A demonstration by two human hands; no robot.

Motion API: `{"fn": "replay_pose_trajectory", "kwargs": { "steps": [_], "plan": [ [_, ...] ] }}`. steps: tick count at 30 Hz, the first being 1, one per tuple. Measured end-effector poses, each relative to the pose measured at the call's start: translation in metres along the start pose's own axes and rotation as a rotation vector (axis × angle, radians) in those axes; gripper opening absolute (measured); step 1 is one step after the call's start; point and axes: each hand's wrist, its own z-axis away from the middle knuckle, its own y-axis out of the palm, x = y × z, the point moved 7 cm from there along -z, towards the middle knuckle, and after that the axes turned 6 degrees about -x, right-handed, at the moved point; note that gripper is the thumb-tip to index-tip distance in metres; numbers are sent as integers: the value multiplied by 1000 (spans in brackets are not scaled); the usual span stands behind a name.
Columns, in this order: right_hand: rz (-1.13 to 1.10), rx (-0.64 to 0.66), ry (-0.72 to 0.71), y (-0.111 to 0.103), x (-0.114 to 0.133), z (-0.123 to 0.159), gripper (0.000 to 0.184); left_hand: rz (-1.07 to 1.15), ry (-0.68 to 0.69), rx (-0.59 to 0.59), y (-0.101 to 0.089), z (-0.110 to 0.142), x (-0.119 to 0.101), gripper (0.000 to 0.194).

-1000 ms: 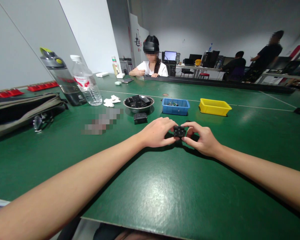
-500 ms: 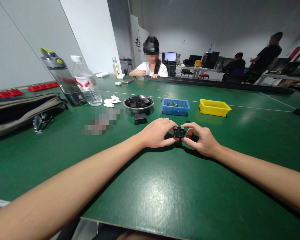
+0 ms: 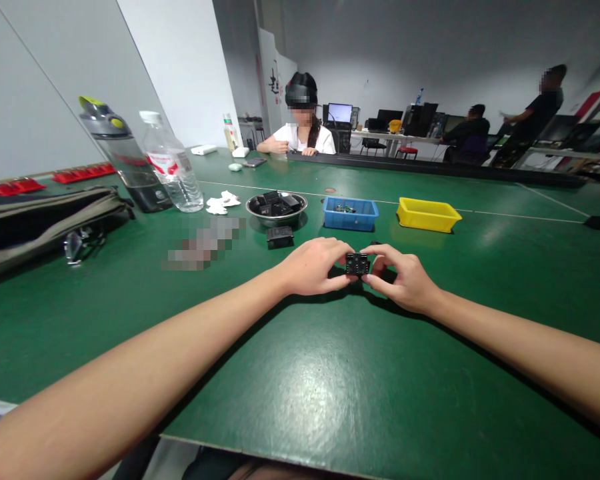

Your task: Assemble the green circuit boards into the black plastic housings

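Bridging the left hand (image 3: pixel 317 267) and right hand (image 3: pixel 407 277), a black plastic module (image 3: pixel 357 265) was pinched by both at its side edges over the worktop (image 3: pixel 290 380). It was judged light, stiff and slightly slick, best taken by those edges. Beyond, a steel bowl (image 3: pixel 276 221) of black parts (image 3: pixel 281 208) was seen.

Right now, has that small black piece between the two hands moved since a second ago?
No, not noticeably: the black piece keeps its place just nearer than the blue bin.

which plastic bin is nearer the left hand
The blue plastic bin, the one with small components inside, just beyond the left hand; the yellow plastic bin stands to its right, farther from that hand.
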Motion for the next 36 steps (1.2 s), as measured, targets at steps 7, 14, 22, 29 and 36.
{"fn": "replay_pose_trajectory", "kwargs": {
  "steps": [7, 14, 22, 29, 36],
  "plan": [
    [-9, 1, 20, 0, -1, 0, 32, -80, -108, 66, 1, 1, 4, 35],
    [-1, -2, 12, 0, -2, 1, 32, -78, -102, 59, 2, 0, 4, 34],
    [2, -12, -5, 0, 0, 0, 32, -71, -99, 58, 1, 0, 3, 34],
    [0, -14, -17, -1, 1, 0, 32, -68, -107, 64, 1, 0, 3, 33],
    [5, -25, -30, -1, 1, 0, 31, -74, -106, 73, 1, 0, 3, 33]
  ]
}}
